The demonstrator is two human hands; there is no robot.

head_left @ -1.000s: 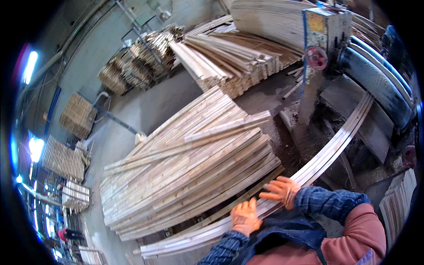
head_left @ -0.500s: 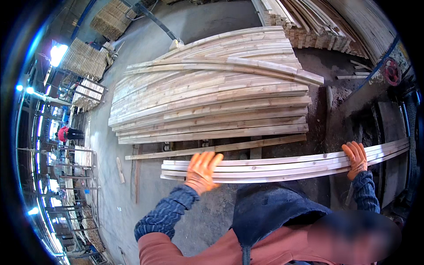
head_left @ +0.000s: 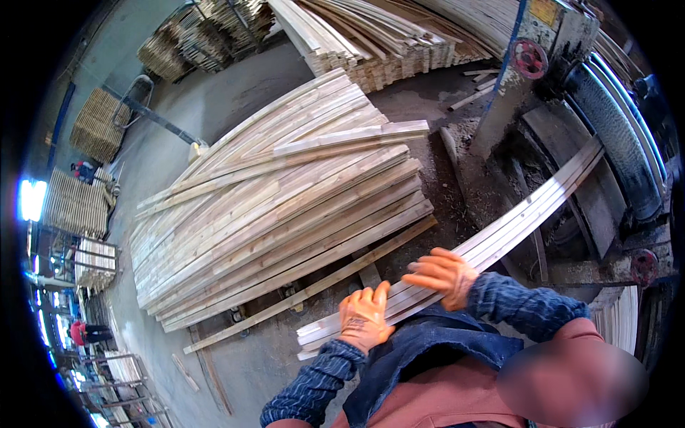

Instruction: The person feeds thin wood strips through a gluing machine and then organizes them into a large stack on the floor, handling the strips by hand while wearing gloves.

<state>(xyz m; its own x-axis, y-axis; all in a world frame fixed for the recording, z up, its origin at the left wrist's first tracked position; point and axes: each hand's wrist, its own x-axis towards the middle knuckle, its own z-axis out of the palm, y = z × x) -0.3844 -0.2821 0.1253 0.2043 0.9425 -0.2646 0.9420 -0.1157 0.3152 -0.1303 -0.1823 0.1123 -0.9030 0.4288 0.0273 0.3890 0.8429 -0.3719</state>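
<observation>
Several pale wooden planks lie side by side in front of me, running from my waist up to the machine at the right. Near their close end, my left hand in an orange glove is closed over them, fingers across the top and thumb at the near side. My right hand, also gloved in orange, is further along with its fingers stretched out over the planks; whether its palm presses on them I cannot tell. The planks' far end meets a dark roller of the machine.
A wide stack of planks stands ahead, two boards lying askew on top. A single plank lies along its near side. Red handwheels sit on the machine frame. More lumber is piled behind; a person in red is far left.
My view has turned to the right. My right hand has come off its far hold and moved close to my left hand. The planks now slant up toward the machine.
</observation>
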